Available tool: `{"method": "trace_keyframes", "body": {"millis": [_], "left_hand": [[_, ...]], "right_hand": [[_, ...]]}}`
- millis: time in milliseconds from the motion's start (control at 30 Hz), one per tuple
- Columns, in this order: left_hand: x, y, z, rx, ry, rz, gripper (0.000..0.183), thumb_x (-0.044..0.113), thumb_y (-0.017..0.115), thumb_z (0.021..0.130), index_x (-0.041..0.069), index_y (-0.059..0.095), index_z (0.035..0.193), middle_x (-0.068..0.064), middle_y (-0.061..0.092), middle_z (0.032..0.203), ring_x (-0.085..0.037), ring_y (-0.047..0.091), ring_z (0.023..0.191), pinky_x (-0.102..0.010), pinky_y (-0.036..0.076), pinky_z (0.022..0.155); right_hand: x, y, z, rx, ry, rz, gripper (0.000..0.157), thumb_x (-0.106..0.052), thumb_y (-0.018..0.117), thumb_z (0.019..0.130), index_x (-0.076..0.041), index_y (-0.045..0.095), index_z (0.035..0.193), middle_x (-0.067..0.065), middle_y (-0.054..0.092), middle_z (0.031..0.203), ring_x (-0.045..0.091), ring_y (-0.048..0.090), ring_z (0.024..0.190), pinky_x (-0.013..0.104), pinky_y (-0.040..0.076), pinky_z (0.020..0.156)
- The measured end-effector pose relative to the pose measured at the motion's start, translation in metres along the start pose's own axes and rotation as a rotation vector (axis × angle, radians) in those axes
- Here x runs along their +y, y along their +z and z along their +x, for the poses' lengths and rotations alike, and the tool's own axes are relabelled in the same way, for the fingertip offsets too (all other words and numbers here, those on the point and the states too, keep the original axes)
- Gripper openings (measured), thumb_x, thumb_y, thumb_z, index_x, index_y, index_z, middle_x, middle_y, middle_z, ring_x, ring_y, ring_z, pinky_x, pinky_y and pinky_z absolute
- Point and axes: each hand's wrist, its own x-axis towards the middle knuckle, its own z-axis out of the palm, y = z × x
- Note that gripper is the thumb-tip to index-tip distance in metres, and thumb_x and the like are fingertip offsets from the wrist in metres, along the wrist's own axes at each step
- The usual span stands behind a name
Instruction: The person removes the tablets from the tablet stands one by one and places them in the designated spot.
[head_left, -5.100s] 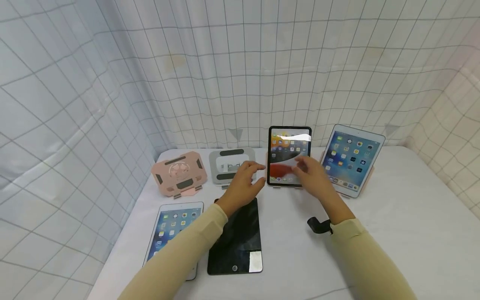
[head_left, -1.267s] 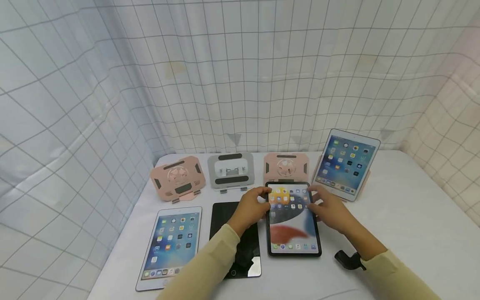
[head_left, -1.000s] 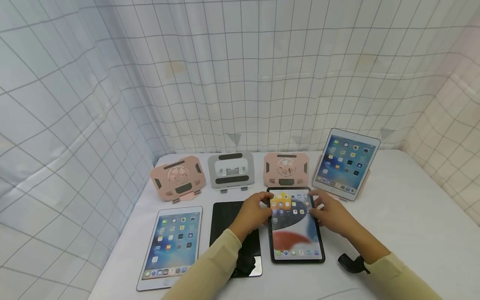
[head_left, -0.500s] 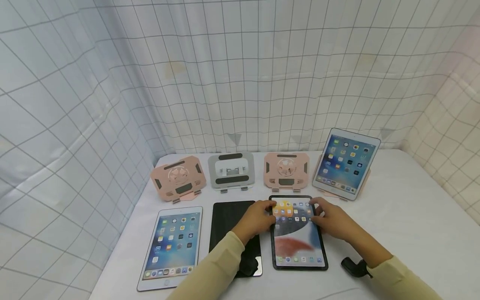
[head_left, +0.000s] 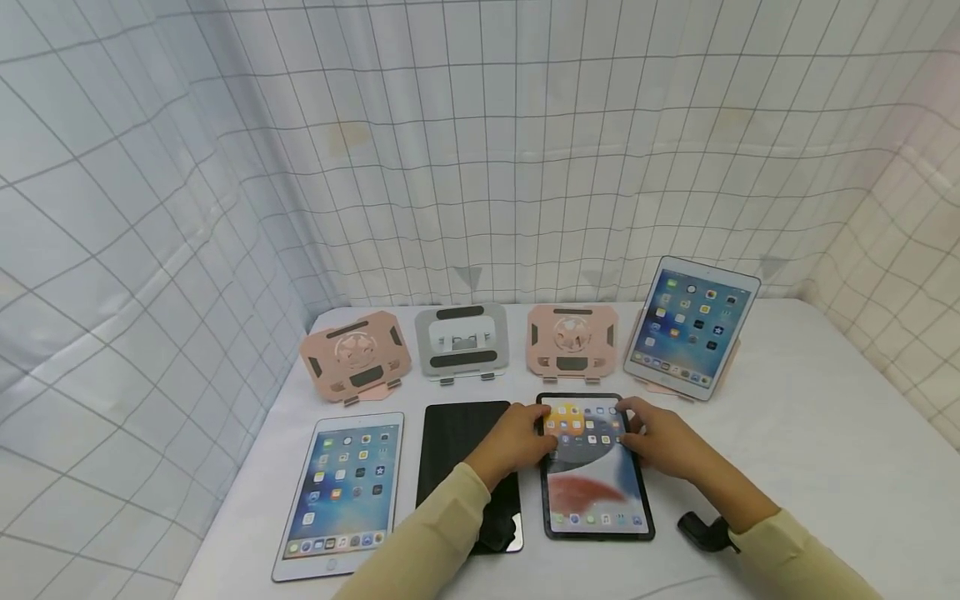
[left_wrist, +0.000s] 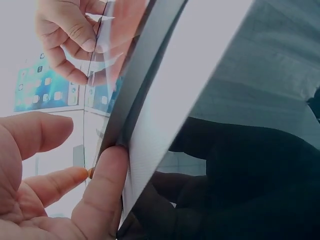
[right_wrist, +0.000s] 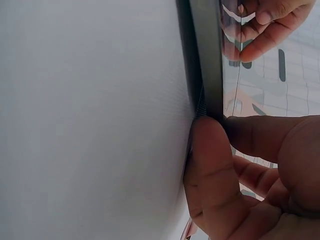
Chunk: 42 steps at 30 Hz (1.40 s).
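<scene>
A black-framed tablet with a lit screen lies face up on the white table, in front of an upright pink stand. My left hand grips its upper left edge, and my right hand grips its upper right edge. In the left wrist view, fingers of the left hand are at the tablet's side. The right wrist view shows the right hand pinching the opposite side between thumb and finger. Just left lies a dark-screened tablet, partly covered by my left forearm.
A white tablet lies at the left. Behind stand another pink stand and a grey stand. A second white tablet leans on a pink stand at the back right. Gridded white curtains enclose the table.
The black-framed tablet has come off the pink stand and down onto the table, held by both hands. Over the last second it slid toward me, then nearly stopped.
</scene>
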Motion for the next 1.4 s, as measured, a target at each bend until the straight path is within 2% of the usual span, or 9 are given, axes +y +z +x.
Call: {"method": "trace_keyframes", "body": {"millis": [300, 600, 833, 967, 1033, 1133, 1300, 1400], "left_hand": [[0.001, 0.001, -0.001, -0.015, -0.016, 0.045, 0.047, 0.016, 0.068, 0.087, -0.006, 0.061, 0.129, -0.023, 0.053, 0.125, -0.031, 0.049, 0.114, -0.048, 0.042, 0.102], [0.001, 0.004, 0.002, -0.041, -0.006, 0.102, 0.056, 0.023, 0.073, 0.084, -0.007, 0.061, 0.129, -0.018, 0.050, 0.113, -0.026, 0.049, 0.098, -0.044, 0.046, 0.091], [0.001, 0.003, 0.000, -0.042, -0.011, 0.067, 0.060, 0.026, 0.072, 0.085, -0.008, 0.058, 0.132, -0.020, 0.049, 0.116, -0.027, 0.050, 0.100, -0.046, 0.045, 0.094], [0.000, 0.003, -0.002, -0.043, 0.000, 0.069, 0.060, 0.028, 0.070, 0.086, -0.007, 0.058, 0.133, -0.018, 0.050, 0.115, -0.026, 0.049, 0.099, -0.045, 0.045, 0.092], [0.001, 0.002, -0.002, -0.042, 0.006, 0.067, 0.058, 0.029, 0.069, 0.086, -0.007, 0.059, 0.131, -0.017, 0.050, 0.111, -0.026, 0.049, 0.097, -0.044, 0.046, 0.089], [0.003, 0.001, -0.003, -0.046, -0.012, 0.041, 0.060, 0.030, 0.068, 0.086, -0.007, 0.059, 0.131, -0.019, 0.050, 0.116, -0.027, 0.049, 0.099, -0.046, 0.046, 0.089], [0.005, -0.002, -0.002, -0.065, -0.057, -0.013, 0.065, 0.035, 0.065, 0.088, -0.002, 0.053, 0.140, -0.023, 0.046, 0.131, -0.030, 0.049, 0.107, -0.049, 0.045, 0.093], [0.011, -0.007, -0.001, -0.050, -0.022, 0.001, 0.064, 0.035, 0.065, 0.089, 0.000, 0.052, 0.141, -0.022, 0.048, 0.128, -0.030, 0.052, 0.104, -0.050, 0.046, 0.091]], "right_hand": [[0.002, 0.003, 0.003, -0.020, -0.028, -0.028, 0.040, -0.002, 0.065, 0.091, 0.002, 0.054, 0.129, 0.007, 0.056, 0.083, 0.017, 0.056, 0.065, 0.032, 0.051, 0.056], [0.002, 0.003, 0.005, -0.051, -0.020, -0.033, 0.039, -0.002, 0.065, 0.092, -0.001, 0.053, 0.129, 0.007, 0.056, 0.081, 0.018, 0.057, 0.063, 0.032, 0.051, 0.055], [0.006, -0.004, 0.006, -0.043, -0.007, -0.006, 0.037, -0.008, 0.065, 0.093, -0.006, 0.057, 0.129, 0.007, 0.058, 0.086, 0.018, 0.058, 0.064, 0.033, 0.050, 0.057], [0.010, -0.013, 0.003, -0.060, -0.027, 0.025, 0.039, -0.013, 0.065, 0.094, -0.007, 0.057, 0.132, 0.007, 0.061, 0.093, 0.019, 0.060, 0.069, 0.034, 0.051, 0.060], [0.011, -0.020, 0.001, -0.068, -0.059, 0.032, 0.042, -0.016, 0.065, 0.095, -0.005, 0.055, 0.135, 0.007, 0.063, 0.097, 0.019, 0.061, 0.071, 0.035, 0.052, 0.062], [0.014, -0.033, -0.004, -0.052, -0.102, 0.035, 0.047, -0.020, 0.064, 0.096, -0.003, 0.052, 0.138, 0.008, 0.064, 0.103, 0.019, 0.063, 0.076, 0.035, 0.054, 0.065], [0.020, -0.059, -0.012, 0.049, -0.169, -0.001, 0.046, -0.023, 0.062, 0.098, -0.001, 0.052, 0.137, 0.010, 0.065, 0.106, 0.024, 0.065, 0.083, 0.035, 0.055, 0.068], [0.025, -0.074, -0.016, 0.136, -0.204, -0.063, 0.043, -0.025, 0.060, 0.100, 0.000, 0.054, 0.134, 0.010, 0.066, 0.106, 0.027, 0.065, 0.091, 0.039, 0.055, 0.070]]}}
